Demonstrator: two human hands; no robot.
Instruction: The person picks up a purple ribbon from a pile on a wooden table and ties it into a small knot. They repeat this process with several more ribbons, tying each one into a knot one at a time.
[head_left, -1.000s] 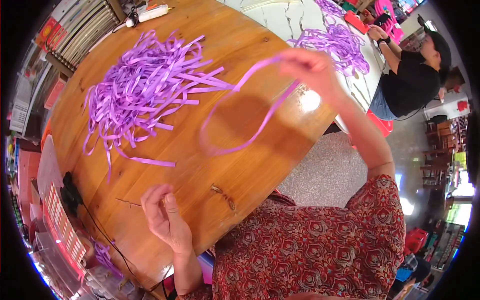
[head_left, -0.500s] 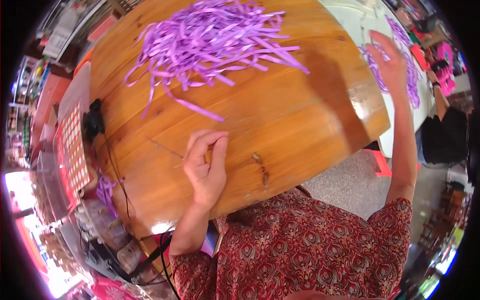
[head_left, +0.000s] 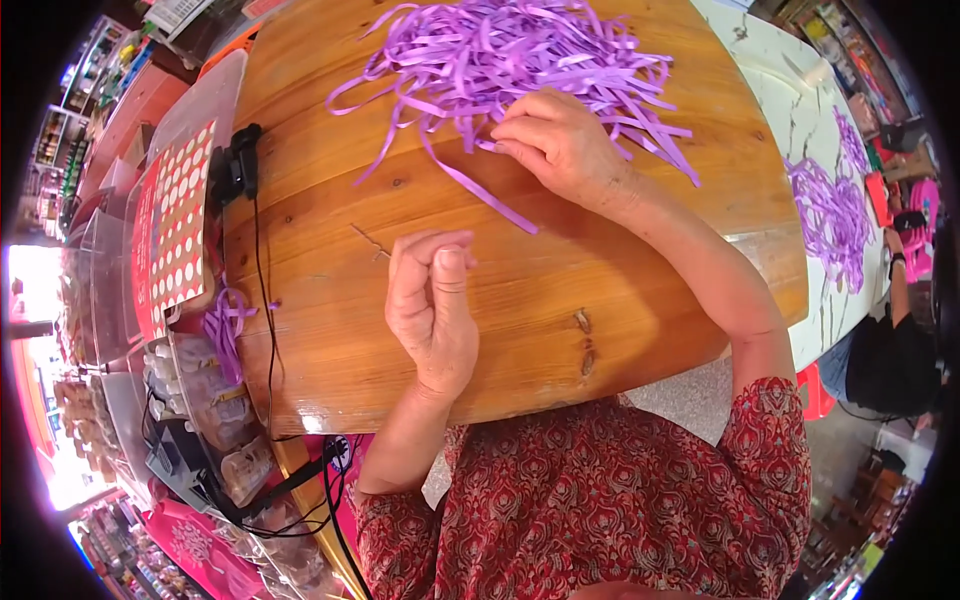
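Note:
A loose heap of purple ribbon strips lies at the far side of the wooden table. At its near edge, my right hand pinches a purple ribbon between thumb and fingers. One long strip trails from the heap toward me, left of that hand. Closer to me, my left hand hovers over the wood with its fingers curled and the thumb pressed to them. Anything inside that grip is hidden.
A black device with a cable and a dotted red-and-white box stand along the left edge. More purple strips hang there. On the right, a white marbled table bears another ribbon pile; a person in black is beside it.
My right hand has come from above the white table on the right to the ribbon heap and closed on a strip. My left hand stays curled. The whole view has shifted.

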